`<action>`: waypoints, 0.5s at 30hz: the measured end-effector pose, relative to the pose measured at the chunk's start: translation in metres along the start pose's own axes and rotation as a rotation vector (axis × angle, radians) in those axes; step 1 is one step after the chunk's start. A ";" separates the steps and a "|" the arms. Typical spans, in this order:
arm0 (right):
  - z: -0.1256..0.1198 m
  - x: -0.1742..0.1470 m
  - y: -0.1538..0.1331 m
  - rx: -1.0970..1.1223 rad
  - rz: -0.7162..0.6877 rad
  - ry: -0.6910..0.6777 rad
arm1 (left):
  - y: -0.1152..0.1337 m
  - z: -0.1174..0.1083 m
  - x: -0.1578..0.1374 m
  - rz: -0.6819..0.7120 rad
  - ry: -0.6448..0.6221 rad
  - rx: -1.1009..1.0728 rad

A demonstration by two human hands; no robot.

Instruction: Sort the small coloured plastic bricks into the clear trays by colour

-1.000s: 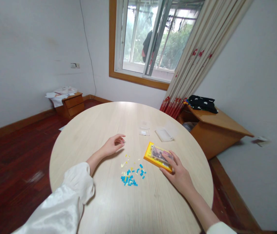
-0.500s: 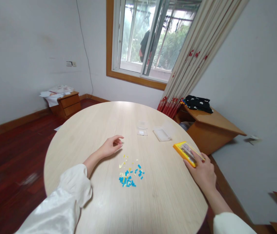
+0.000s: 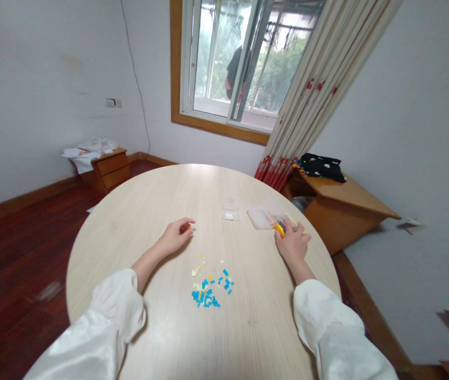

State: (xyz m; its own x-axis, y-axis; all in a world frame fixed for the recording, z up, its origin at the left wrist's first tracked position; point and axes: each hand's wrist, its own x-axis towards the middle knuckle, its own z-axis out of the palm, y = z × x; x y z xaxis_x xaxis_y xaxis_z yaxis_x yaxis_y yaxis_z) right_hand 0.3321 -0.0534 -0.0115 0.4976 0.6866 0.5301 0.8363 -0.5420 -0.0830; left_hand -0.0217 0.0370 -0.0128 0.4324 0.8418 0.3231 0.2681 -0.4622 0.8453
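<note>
My right hand (image 3: 293, 245) is closed around a yellow-edged flat box (image 3: 280, 229), mostly covered by the fingers, by the right side of the round table. Just left of it lies an open clear plastic case (image 3: 261, 218). My left hand (image 3: 177, 236) rests on the tabletop, fingers loosely curved with a gap to the thumb, holding nothing. In front of me, right of my left forearm, lies a loose pile of small blue building bricks (image 3: 206, 296). Several cream and yellow pieces (image 3: 195, 272) are scattered among and beyond them.
A smaller clear plastic box (image 3: 230, 213) lies open toward the far side of the round table (image 3: 161, 184). Past its right edge stands a wooden desk (image 3: 338, 200) with dark folded cloth (image 3: 323, 167). A low cabinet (image 3: 111, 169) with papers is at the left wall.
My right hand has carried the yellow-edged box left and away from me, up to the open clear case. My left hand has barely moved.
</note>
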 end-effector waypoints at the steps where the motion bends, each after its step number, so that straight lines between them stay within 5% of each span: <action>1: 0.001 0.001 -0.005 0.001 0.004 -0.005 | -0.002 0.000 0.001 -0.006 0.022 0.025; 15: 0.002 0.000 -0.074 0.026 -0.127 -0.063 | -0.013 0.000 0.004 0.021 0.132 0.098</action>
State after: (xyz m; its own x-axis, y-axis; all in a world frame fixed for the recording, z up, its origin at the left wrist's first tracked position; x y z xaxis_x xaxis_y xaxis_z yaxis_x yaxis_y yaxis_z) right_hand 0.2708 -0.0122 -0.0070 0.3999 0.7786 0.4837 0.8989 -0.4363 -0.0409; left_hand -0.0240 0.0463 -0.0226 0.3239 0.8577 0.3992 0.3459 -0.5001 0.7939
